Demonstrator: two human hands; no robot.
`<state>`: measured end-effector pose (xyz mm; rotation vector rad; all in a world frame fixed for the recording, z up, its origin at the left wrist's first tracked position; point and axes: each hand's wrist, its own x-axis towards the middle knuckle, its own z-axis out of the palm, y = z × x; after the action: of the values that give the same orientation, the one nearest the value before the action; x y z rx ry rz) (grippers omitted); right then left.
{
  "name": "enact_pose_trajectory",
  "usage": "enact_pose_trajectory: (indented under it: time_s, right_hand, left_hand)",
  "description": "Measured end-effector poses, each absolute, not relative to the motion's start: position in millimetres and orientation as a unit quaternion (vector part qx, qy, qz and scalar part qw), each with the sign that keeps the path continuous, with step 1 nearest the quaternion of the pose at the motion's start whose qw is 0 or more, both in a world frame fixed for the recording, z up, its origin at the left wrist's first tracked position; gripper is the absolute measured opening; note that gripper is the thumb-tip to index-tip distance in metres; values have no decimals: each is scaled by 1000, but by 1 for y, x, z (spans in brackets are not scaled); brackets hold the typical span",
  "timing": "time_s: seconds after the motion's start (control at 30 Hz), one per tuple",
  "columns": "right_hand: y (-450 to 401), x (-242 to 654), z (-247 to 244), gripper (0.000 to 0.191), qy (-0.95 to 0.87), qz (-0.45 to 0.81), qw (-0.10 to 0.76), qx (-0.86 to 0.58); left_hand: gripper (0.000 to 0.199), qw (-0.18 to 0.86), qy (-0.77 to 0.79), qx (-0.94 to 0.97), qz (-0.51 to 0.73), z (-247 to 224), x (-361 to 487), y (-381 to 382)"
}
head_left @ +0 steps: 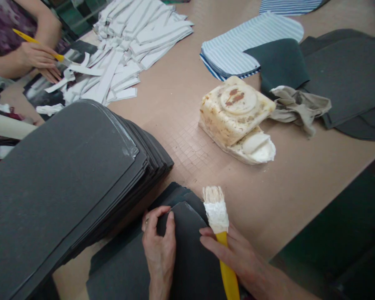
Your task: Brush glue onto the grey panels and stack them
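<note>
Dark grey sheets point(190, 250) with a rounded end lie at the table's near side. My left hand point(159, 241) presses on their upper left edge, its thumb and fingers curled at the sheet's border. My right hand point(234, 254) holds a brush with a yellow handle point(229, 279) and pale, white-coated bristles point(215, 208) pointing away from me; its fingertips touch the sheets' right edge. Beyond the brush stands a stained, cream-coloured plastic container point(237, 104), cut open at its near side, with white paste point(259, 146) in the opening.
A tall stack of dark sheets point(65, 166) fills the left. Farther back are white strips point(121, 54) and another person's hands point(40, 58) with a yellow brush. Striped pieces point(237, 50), a crumpled cloth point(300, 106) and more dark sheets point(353, 79) lie at the back right.
</note>
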<state>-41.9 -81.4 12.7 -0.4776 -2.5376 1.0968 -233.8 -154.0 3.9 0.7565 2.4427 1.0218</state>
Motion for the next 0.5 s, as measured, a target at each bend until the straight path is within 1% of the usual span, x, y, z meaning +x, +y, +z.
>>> enact_pose_trajectory:
  time_s: [0.2,0.37,0.5]
  right_hand:
    - [-79,-46,15,35,-890,368,194,-186]
    - [-81,-47,12,38,-890,366,190,-194]
    - [-84,-45,10,37,-880,376,209,-201]
  left_hand:
    - [14,183,872,272,364,3,-234,-154]
    - [18,178,876,269,359,3,-233,-154]
    - [16,189,875,275,351,5,-235,-154]
